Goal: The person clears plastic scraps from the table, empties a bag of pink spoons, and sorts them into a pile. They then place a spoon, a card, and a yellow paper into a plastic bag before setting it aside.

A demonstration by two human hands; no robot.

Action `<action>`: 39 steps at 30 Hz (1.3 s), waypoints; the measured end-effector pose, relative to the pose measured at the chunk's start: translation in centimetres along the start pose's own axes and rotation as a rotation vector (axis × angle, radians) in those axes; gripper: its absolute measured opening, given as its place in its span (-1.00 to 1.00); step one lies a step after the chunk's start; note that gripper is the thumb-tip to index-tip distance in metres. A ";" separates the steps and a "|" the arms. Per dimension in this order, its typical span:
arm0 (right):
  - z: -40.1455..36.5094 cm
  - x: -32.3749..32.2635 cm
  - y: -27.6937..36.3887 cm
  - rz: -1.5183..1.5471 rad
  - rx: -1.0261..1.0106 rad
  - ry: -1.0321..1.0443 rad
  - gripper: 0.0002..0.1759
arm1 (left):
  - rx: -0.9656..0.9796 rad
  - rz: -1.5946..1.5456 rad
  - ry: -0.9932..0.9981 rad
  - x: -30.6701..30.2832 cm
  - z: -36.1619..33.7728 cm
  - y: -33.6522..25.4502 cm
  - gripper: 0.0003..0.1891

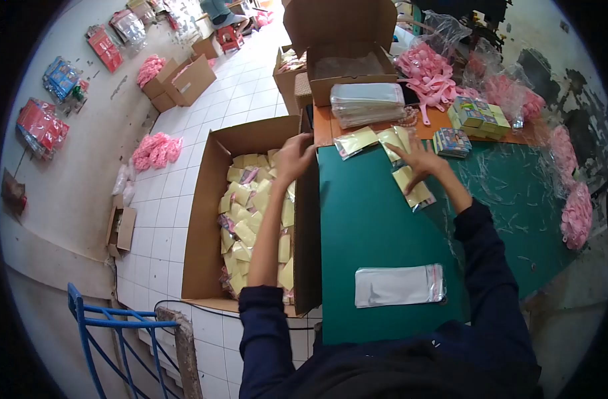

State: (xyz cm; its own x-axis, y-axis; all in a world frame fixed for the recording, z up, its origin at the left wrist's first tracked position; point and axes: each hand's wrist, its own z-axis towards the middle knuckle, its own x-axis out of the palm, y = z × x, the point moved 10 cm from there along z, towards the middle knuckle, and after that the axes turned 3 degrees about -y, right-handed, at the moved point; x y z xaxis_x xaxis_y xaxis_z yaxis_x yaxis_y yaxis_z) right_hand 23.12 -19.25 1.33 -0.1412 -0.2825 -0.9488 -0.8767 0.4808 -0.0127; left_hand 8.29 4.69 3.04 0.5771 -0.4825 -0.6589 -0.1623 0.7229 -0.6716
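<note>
My right hand (425,163) is spread over a small group of flat clear packets with pale yellow card in them. Its fingers touch or nearly touch a yellow-backed packet (411,187), and another packet (392,142) lies under the fingertips. To the left on the green tabletop (364,219) is a further packet (356,141). My left hand (295,157) is above the far right edge of the large cardboard box (201,219), thumb and fingers apart, with nothing visible in it. Many similar yellow packets (245,229) fill that box.
A stack of clear plastic bags (399,286) lies near my body, and a taller bag stack (366,103) is at the back. Small card stacks (452,142), yellow blocks (478,118) and pink plastic pieces (432,76) stand at the back right. A blue metal rail (121,322) is at lower left.
</note>
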 end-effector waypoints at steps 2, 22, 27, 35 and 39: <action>0.6 0.6 0.5 0.154 0.026 -0.115 0.37 | 0.181 0.120 -0.054 4.8 1.4 -2.3 -0.45; 2.0 -1.3 0.9 1.096 -0.111 -0.715 -0.46 | -0.421 -0.942 0.161 13.2 -1.8 -7.3 -0.52; 3.8 -1.0 -2.8 0.705 0.095 -0.926 -0.36 | -0.329 -0.871 0.112 16.2 -0.2 -4.0 -0.55; 6.0 1.1 0.2 1.687 0.027 -0.337 -0.38 | -0.420 -1.138 0.064 14.8 0.1 -5.6 -0.59; 2.9 -2.3 2.6 1.619 -0.126 -0.333 -0.28 | -0.507 -1.210 0.023 12.3 -1.5 -7.6 -0.58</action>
State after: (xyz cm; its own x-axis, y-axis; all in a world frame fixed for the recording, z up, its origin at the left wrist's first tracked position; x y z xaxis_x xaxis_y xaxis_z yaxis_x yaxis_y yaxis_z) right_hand 22.50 -14.97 2.52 -0.8010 0.5981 0.0257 0.0394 0.0099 0.9992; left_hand 15.40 -7.49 -0.44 0.5559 -0.7026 0.4442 0.1611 -0.4331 -0.8868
